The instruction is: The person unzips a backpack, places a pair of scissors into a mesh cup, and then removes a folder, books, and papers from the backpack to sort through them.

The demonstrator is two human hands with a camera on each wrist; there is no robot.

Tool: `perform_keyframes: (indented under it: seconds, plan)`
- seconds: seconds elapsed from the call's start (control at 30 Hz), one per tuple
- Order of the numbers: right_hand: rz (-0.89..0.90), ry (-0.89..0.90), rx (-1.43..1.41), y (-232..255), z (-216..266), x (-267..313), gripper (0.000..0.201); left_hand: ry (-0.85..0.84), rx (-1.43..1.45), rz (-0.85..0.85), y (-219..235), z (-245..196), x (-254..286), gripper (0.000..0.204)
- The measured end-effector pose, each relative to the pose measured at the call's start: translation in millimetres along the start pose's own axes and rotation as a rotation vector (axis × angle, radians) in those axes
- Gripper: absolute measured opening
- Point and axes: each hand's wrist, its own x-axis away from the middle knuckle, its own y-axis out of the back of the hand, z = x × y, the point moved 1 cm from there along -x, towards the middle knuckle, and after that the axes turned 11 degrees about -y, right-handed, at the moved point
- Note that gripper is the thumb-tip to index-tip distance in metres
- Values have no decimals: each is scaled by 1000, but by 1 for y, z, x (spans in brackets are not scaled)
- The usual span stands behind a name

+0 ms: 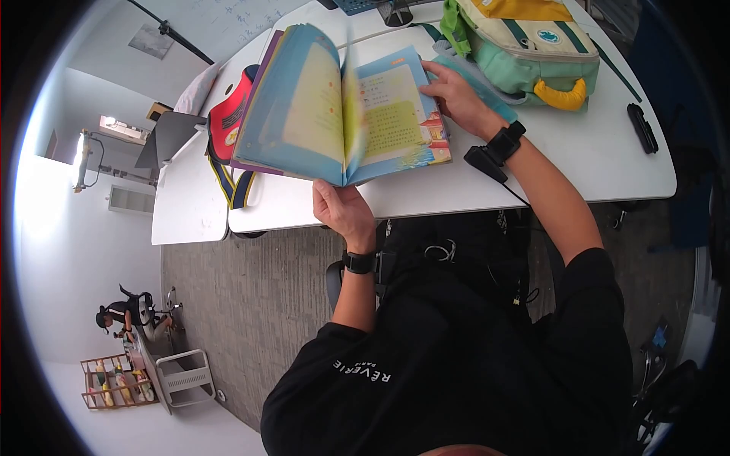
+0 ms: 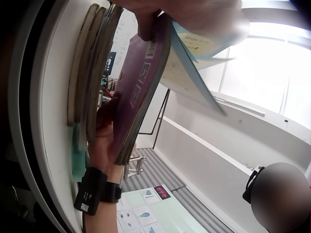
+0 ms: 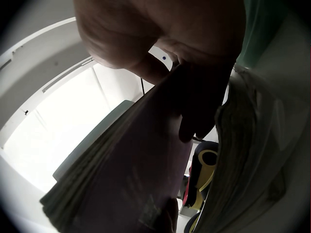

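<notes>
An open picture book (image 1: 296, 106) with blue-bordered pages and a purple cover (image 2: 138, 73) is held up over the table. My left hand (image 1: 344, 213) grips its lower edge near the spine, thumb in front and the other fingers behind. At the right page's outer edge, my right hand (image 1: 460, 99) pinches the book, its thumb on the page and its fingers behind the cover (image 3: 146, 160). Between the two sides a loose page (image 1: 351, 121) stands up, blurred. Several thick books (image 2: 92, 73) lie stacked close below the held one.
Left of the book on the white table (image 1: 547, 167) lies a red bag (image 1: 228, 118) with navy-yellow trim. A green-and-cream backpack (image 1: 525, 53) stands at the back right, a black case (image 1: 642, 129) near the right edge. Another person (image 1: 122, 315) is far left.
</notes>
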Motion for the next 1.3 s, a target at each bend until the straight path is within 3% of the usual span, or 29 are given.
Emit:
perform_keyframes:
  seconds: [0.17, 0.37, 0.47, 0.83, 1.07, 1.13, 1.3]
  plan:
    - [1, -11, 33, 9, -8, -7, 55, -4, 10, 24, -1, -2, 0, 38]
    - [-9, -22, -174, 0, 0, 2, 51, 7, 7, 13, -3, -2, 0, 38]
    - [82, -12, -205, 2, 1, 2, 52, 5, 9, 13, -3, -2, 0, 38]
    - [-39, 86, 37, 2, -6, -4, 65, 19, 13, -26, -8, -4, 1, 36]
    - [-45, 92, 127, 3, -3, -2, 56, 19, 9, -11, -5, -3, 3, 36]
    - [-1, 57, -82, 0, -2, -2, 50, 14, 24, 42, -3, -3, 2, 36]
    - [-11, 50, -134, -4, 2, 3, 46, 17, 20, 38, -3, -2, 3, 36]
